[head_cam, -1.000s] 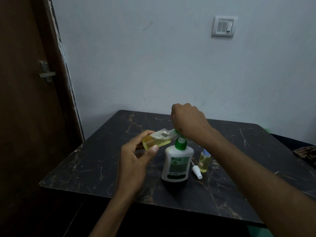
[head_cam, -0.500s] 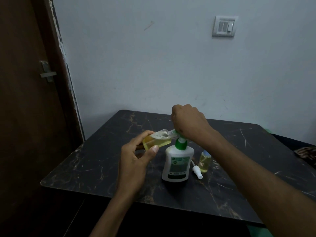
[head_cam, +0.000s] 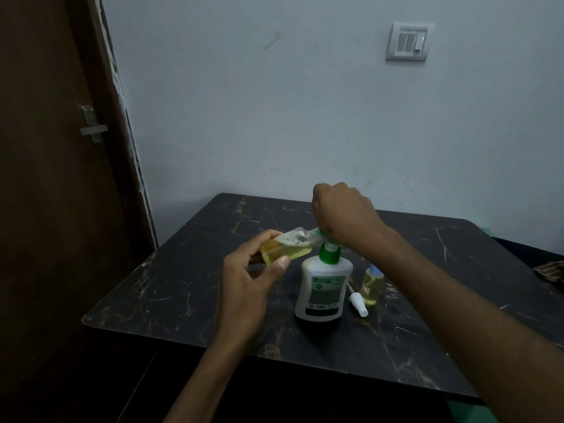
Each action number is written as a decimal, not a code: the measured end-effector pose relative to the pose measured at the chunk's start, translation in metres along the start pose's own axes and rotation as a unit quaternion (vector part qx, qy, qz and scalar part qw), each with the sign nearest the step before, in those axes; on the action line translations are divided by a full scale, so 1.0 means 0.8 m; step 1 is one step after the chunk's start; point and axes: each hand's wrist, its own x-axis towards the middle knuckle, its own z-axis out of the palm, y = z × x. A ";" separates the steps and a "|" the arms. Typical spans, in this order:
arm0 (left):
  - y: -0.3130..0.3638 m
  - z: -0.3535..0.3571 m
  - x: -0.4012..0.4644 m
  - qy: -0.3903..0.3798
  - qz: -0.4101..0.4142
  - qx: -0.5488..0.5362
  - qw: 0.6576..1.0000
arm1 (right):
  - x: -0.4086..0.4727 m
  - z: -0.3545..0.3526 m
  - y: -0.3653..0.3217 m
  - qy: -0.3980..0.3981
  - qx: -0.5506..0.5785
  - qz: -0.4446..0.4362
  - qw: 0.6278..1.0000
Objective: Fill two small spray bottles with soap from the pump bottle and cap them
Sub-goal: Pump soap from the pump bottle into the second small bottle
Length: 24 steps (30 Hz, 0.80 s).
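Left hand (head_cam: 247,288) clamped tilted bottle (head_cam: 287,247) at pump (head_cam: 328,254) spout; right hand (head_cam: 341,213) fisted on pump head. Best: short presses, mouth tight against spout, stop before foam overflowed.

Dim, flat indoor light; the wall (head_cam: 305,102) reads grey-blue, the door (head_cam: 45,178) nearly black; wide-angle bending at the edges.

You can make out no readable text anywhere: the label on the pump bottle (head_cam: 323,290) carries a green emblem at its 11 o'clock corner and blurred lines of print, and the small spray bottle (head_cam: 371,284) label is illegible too.
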 end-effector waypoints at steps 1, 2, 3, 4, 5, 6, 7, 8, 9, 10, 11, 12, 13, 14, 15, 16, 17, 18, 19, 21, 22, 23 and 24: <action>0.001 0.000 0.000 -0.003 -0.001 0.001 1.000 | 0.001 -0.001 0.001 0.007 -0.002 -0.001 1.000; 0.002 0.000 0.001 -0.005 0.000 0.000 1.000 | 0.003 -0.001 0.002 0.012 -0.005 -0.002 1.000; 0.003 0.000 0.001 -0.005 0.002 0.001 1.000 | 0.003 -0.001 0.002 0.012 -0.006 -0.004 1.000; 0.004 0.000 0.002 -0.004 0.003 0.001 1.000 | 0.003 0.000 0.002 0.008 -0.003 -0.004 1.000; 0.005 0.001 0.001 -0.002 0.005 0.001 1.000 | 0.003 0.002 0.003 0.003 0.003 -0.006 1.000; 0.004 0.001 0.001 -0.001 0.007 0.001 1.000 | 0.002 0.004 0.003 -0.002 0.009 -0.007 1.000; 0.004 0.001 0.001 0.000 0.007 0.001 1.000 | 0.002 0.006 0.003 -0.006 0.012 -0.008 1.000; 0.003 0.002 0.000 -0.001 0.007 0.000 1.000 | 0.001 0.007 0.003 -0.007 0.014 -0.008 1.000; 0.001 0.002 0.000 0.000 0.005 -0.001 1.000 | 0.000 0.008 0.002 -0.008 0.015 -0.009 1.000; 0.000 0.002 -0.001 0.000 0.003 -0.002 1.000 | 0.000 0.009 0.002 -0.008 0.016 -0.008 1.000; 0.000 0.002 -0.001 0.001 0.002 -0.003 1.000 | -0.001 0.008 0.002 -0.009 0.016 -0.008 1.000; -0.001 0.002 -0.001 0.003 0.002 -0.002 1.000 | -0.001 0.008 0.002 -0.009 0.015 -0.007 1.000; 0.000 0.002 -0.001 0.003 0.003 -0.001 1.000 | -0.001 0.007 0.002 -0.008 0.014 -0.004 1.000; 0.001 0.001 -0.001 0.003 0.003 0.001 1.000 | 0.000 0.006 0.002 -0.006 0.011 -0.001 1.000; 0.002 0.001 -0.001 0.002 0.003 0.002 1.000 | 0.001 0.004 0.003 -0.002 0.007 0.002 1.000; 0.003 0.000 0.000 0.002 0.003 0.001 1.000 | 0.003 0.002 0.003 0.004 0.002 0.005 1.000; 0.004 0.001 0.000 0.001 0.004 0.001 1.000 | 0.004 0.000 0.003 0.008 -0.002 0.006 1.000; 0.004 0.001 0.001 0.002 0.005 0.002 1.000 | 0.005 -0.002 0.003 0.010 -0.005 0.005 1.000; 0.004 0.001 0.001 0.003 0.006 0.002 1.000 | 0.004 -0.002 0.003 0.008 -0.006 0.003 1.000; 0.003 0.002 0.001 0.007 0.007 0.003 1.000 | 0.002 0.001 0.003 -0.005 0.005 -0.002 1.000; 0.001 0.002 0.000 0.008 0.005 0.003 1.000 | 0.001 0.003 0.003 -0.010 0.010 -0.004 1.000; -0.001 0.003 0.000 0.009 0.001 0.003 1.000 | 0.001 0.006 0.004 -0.013 0.012 -0.006 1.000; -0.003 0.003 -0.001 0.010 -0.005 0.001 1.000 | 0.000 0.008 0.004 -0.014 0.015 -0.006 1.000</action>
